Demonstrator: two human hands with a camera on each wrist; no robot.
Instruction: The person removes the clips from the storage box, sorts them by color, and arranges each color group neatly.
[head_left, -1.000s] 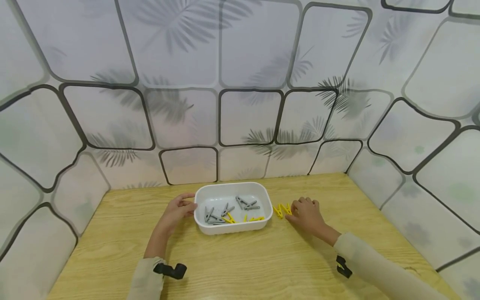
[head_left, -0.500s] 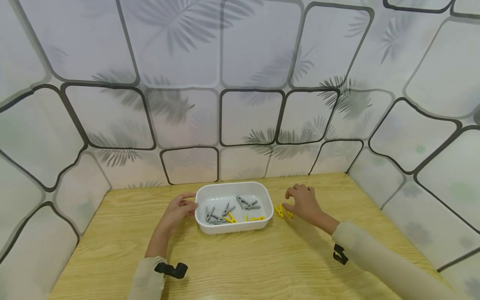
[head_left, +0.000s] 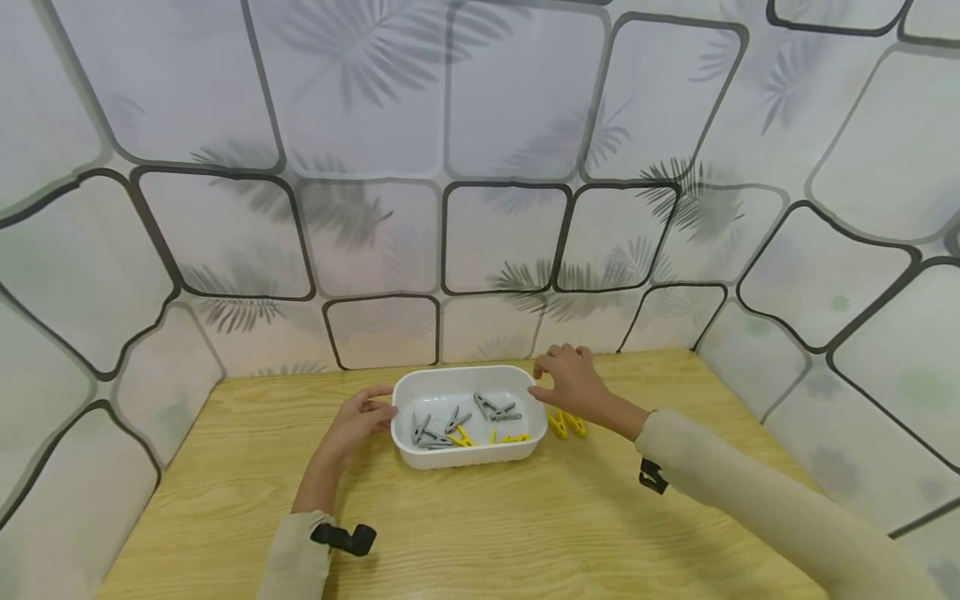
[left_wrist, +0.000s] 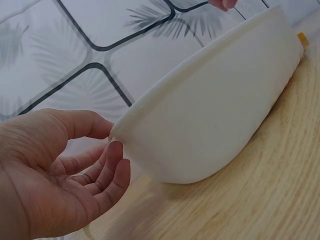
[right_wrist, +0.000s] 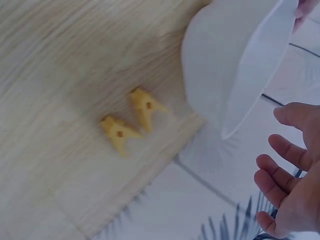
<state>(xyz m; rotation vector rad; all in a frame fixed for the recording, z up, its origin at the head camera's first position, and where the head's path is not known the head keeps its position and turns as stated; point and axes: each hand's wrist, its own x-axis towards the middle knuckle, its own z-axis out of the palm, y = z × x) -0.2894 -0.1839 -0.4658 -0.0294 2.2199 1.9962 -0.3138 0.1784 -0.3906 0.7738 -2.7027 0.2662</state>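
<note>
A white plastic basket [head_left: 468, 454] stands on the table with several grey clothespins [head_left: 495, 410] and a few yellow clothespins [head_left: 462, 436] inside. At its left end, my left hand [head_left: 358, 421] holds the rim between thumb and fingers; the left wrist view shows the curled fingers [left_wrist: 112, 175] against the outer wall. My right hand [head_left: 576, 385] hovers by the basket's right end, fingers bent and apart, nothing between them. Below and beside it, two yellow clothespins [head_left: 566, 423] lie on the table, also visible in the right wrist view as a pair of yellow clothespins [right_wrist: 132, 120].
The wooden table [head_left: 480, 533] runs under both forearms. A patterned wall covering [head_left: 375, 233] rises directly behind the table and along both sides. Black wrist mounts [head_left: 342, 538] sit on both sleeves.
My right hand has lifted off the two yellow clothespins and moved left and away toward the basket's right end. The left hand and basket have barely moved.
</note>
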